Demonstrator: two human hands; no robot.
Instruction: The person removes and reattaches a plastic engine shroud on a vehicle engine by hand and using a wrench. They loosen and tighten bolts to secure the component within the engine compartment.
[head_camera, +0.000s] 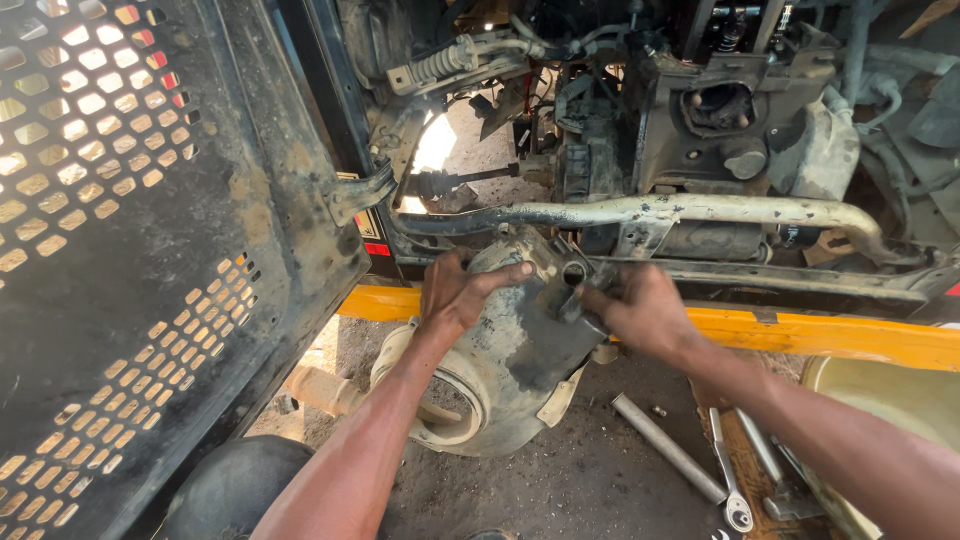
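Under the open frame of the vehicle, in front of a yellow painted beam (820, 335), a large grey dirty metal housing with a round ring-shaped end (510, 350) stands on the dusty ground, between both hands. The left hand (455, 290) lies on the upper left side of this housing; its fingers (505, 272) are spread over the curved top edge and press on the metal, not closed around it. The right hand (640, 310) is on the upper right side, and its fingers are closed on a dark grey block-shaped part (565, 300) that sits on the housing, just below a small round opening. Above the hands a long pale rusty metal pipe (700, 210) runs across. At the left stands a black perforated metal panel (120, 250). On the ground at the right, near the right forearm, lie a plain grey metal rod (665, 447) and a silver ring spanner (730, 480), well apart from the fingers.
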